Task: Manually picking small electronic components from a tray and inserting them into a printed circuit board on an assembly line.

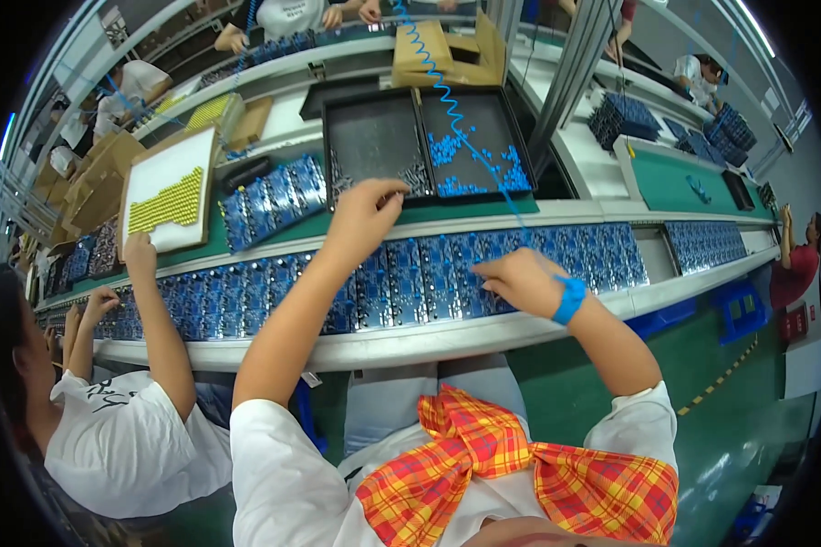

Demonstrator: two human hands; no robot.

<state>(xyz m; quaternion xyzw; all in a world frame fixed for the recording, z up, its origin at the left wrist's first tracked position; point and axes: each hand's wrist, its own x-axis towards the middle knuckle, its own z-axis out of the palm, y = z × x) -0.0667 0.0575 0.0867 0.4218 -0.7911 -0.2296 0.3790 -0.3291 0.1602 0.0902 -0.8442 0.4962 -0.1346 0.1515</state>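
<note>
My left hand [367, 211] is at the near edge of a black tray [369, 128] that holds small silvery parts [414, 180]. Its fingers are drawn together; whatever may be between them is too small to make out. Over the row of blue circuit boards [392, 283] on the line, my right hand [524, 281] has its fingertips pinched close to a board, and I cannot see what they hold. A blue wrist strap [570, 301] circles that wrist. Small blue components [513, 173] lie scattered in a second black tray [461, 102], right of the first.
At left, a co-worker's hand [140, 255] reaches to a white board [169, 169] of yellow components [169, 205]. A stack of blue boards [274, 202] lies behind the line. A coiled blue cord [429, 68] hangs before a cardboard box [420, 55]; a metal post [570, 73] stands right.
</note>
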